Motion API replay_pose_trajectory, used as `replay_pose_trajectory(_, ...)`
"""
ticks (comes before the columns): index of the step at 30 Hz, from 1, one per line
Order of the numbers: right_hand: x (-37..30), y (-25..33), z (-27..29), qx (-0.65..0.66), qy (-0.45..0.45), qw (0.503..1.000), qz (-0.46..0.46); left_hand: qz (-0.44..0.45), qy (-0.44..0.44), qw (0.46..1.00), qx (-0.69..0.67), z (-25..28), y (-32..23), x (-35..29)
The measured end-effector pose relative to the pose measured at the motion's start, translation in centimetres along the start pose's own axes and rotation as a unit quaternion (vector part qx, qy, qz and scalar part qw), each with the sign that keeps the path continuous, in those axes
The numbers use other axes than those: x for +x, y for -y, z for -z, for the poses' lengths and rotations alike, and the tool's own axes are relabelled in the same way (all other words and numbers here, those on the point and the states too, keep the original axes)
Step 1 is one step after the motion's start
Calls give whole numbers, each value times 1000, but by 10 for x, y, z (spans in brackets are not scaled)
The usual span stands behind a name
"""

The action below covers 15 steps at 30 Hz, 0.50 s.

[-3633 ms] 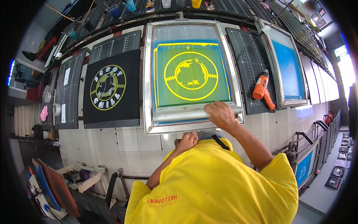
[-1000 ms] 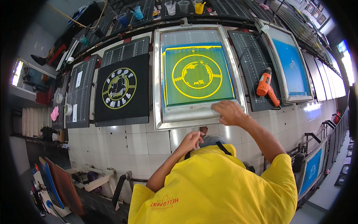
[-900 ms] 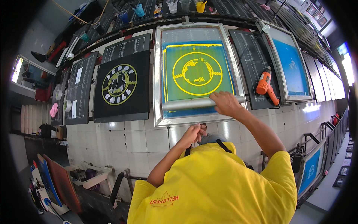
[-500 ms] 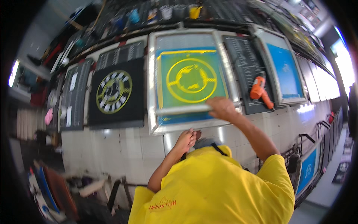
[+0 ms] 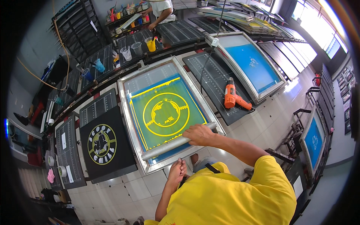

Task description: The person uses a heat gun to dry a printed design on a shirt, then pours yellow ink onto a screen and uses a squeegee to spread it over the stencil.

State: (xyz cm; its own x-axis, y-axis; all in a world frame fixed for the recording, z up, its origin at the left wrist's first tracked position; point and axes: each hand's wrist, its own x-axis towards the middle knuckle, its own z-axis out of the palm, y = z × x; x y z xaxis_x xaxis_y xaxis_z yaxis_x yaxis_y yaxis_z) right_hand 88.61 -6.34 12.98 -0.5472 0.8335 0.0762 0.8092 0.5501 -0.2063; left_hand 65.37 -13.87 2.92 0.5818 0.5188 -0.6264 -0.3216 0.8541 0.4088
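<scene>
My right hand [image 5: 198, 135] is closed over the right part of a long grey squeegee [image 5: 165, 146], which lies across the near end of a screen-printing frame. The metal-rimmed frame [image 5: 198, 95] holds a blue-green mesh with a yellow ring design [image 5: 167, 114] and yellow ink along its borders. Just off the near edge of the frame, my left hand [image 5: 177, 172] has its fingers curled; whatever is in them, if anything, is hidden. Left of the frame, a black cloth [image 5: 123, 157] with a white and yellow-green round print lies on a board.
An orange heat gun [image 5: 233, 98] rests on the dark board to the right. Beyond it, another screen frame with blue mesh [image 5: 258, 75] leans over its board. Cups, including a yellow one [image 5: 150, 45], stand behind. A co-worker [image 5: 162, 12] stands at the far side.
My view has turned and lifted, so the far boards and the co-worker now show. The squeegee stays near the frame's near end under my right hand. My left hand remains closed.
</scene>
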Motion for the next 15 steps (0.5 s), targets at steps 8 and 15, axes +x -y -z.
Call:
replay_pose_trajectory(8,-2,6,5,6,-13,1000,-6,-21,1,1000,22,2,2,-2)
replay_pose_trajectory(15,-5,10,8,-3,-14,1000,1,-21,3,999,33,3,2,-3)
